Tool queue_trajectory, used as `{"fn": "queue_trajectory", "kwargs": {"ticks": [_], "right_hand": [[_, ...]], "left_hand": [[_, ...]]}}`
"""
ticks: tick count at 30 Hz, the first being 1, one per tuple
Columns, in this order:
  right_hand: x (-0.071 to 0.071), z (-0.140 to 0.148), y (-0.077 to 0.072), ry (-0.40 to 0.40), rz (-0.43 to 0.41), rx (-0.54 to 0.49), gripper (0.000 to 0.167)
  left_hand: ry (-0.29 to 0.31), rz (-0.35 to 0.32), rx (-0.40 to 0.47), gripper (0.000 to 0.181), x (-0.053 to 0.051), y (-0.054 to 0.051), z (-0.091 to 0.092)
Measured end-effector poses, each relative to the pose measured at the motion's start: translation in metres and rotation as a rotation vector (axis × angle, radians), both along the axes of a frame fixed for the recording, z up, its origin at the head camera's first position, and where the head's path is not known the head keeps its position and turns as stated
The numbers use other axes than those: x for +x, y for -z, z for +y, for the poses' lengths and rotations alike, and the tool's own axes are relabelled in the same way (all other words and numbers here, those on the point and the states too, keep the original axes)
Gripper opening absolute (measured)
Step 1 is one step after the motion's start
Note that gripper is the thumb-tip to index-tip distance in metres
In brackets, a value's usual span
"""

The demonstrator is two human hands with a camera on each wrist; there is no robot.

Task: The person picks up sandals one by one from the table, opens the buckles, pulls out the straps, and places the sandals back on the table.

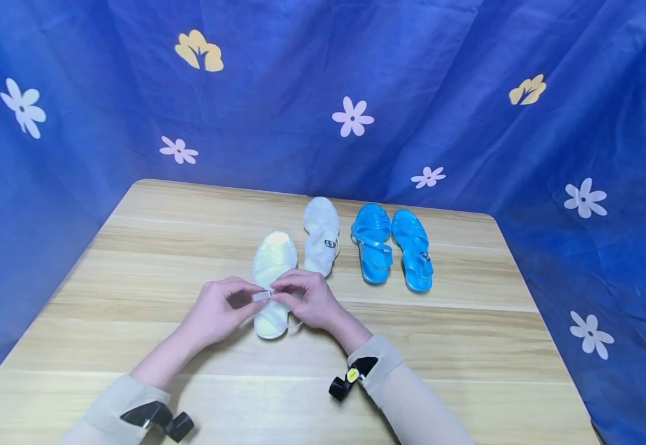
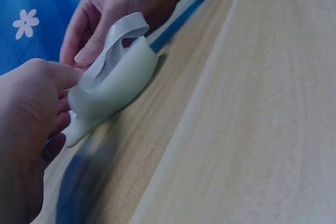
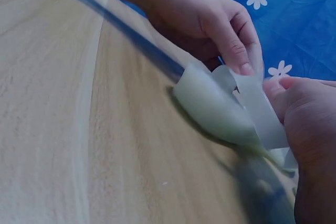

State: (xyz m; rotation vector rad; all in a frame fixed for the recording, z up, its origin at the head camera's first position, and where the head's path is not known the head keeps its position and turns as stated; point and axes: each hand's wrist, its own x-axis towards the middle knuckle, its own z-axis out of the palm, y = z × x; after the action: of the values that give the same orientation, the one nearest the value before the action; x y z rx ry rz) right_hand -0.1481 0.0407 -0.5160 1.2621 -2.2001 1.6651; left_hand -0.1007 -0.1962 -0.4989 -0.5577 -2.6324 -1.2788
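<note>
A white sandal [image 1: 274, 252] lies on the table, toe pointing away. Over its middle, the left hand [image 1: 218, 311] pinches a pale strap piece with a small buckle [image 1: 263, 295] between thumb and forefinger. From the other side, the right hand [image 1: 310, 301] has its thumb and fingers pinched at the same buckle, their tips close to the left ones. The left wrist view shows the strap [image 2: 123, 30] looping above the sandal's heel [image 2: 128, 80]. In the right wrist view the right hand's fingertips are partly hidden behind the strap [image 3: 258, 111].
A second white sandal [image 1: 321, 216] lies just behind to the right. Farther right are two blue sandals, one [image 1: 373, 219] beside the other [image 1: 410, 232]. The wooden table [image 1: 467, 346] meets a blue flowered curtain [image 1: 278, 93] at its back and sides.
</note>
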Motion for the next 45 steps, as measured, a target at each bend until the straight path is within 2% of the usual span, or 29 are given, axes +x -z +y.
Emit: {"fn": "queue_trajectory", "kwargs": {"ticks": [4,9,12,16,21,24,28,31,34,39,41,45], "right_hand": [[0.000,0.001,-0.008,0.050,0.155,0.049,0.023],[0.004,-0.002,-0.023,0.083,0.313,0.250,0.025],[0.007,-0.005,-0.028,0.122,0.341,0.366,0.025],[0.010,-0.008,-0.030,0.181,0.328,0.486,0.023],[0.011,-0.010,-0.034,0.179,0.351,0.579,0.021],[0.011,-0.008,-0.041,0.144,0.358,0.548,0.022],[0.008,-0.005,-0.049,0.092,0.337,0.356,0.021],[0.003,-0.004,-0.051,0.099,0.330,0.243,0.017],[-0.001,-0.006,-0.050,0.117,0.262,0.271,0.017],[-0.004,-0.008,-0.043,0.080,-0.011,0.439,0.024],[-0.004,-0.008,-0.042,0.060,-0.093,0.449,0.023],[-0.004,-0.007,-0.041,0.022,-0.196,0.408,0.016]], "left_hand": [[-0.001,0.050,-0.029,0.021,0.000,-0.002,0.000],[0.012,0.112,-0.076,0.021,-0.001,-0.007,0.003],[0.023,0.127,-0.119,0.022,-0.002,-0.012,0.006],[0.021,0.120,-0.167,0.023,-0.003,-0.019,0.010],[0.023,0.107,-0.199,0.022,-0.004,-0.021,0.010],[0.042,0.110,-0.196,0.021,-0.005,-0.021,0.010],[0.054,0.116,-0.182,0.018,-0.005,-0.020,0.010],[0.051,0.120,-0.177,0.017,-0.004,-0.019,0.009],[0.046,0.131,-0.171,0.018,-0.003,-0.018,0.009],[0.036,0.129,-0.154,0.017,0.000,-0.016,0.007],[0.034,0.121,-0.143,0.016,0.001,-0.016,0.007],[0.043,0.121,-0.118,0.014,0.004,-0.017,0.007]]}}
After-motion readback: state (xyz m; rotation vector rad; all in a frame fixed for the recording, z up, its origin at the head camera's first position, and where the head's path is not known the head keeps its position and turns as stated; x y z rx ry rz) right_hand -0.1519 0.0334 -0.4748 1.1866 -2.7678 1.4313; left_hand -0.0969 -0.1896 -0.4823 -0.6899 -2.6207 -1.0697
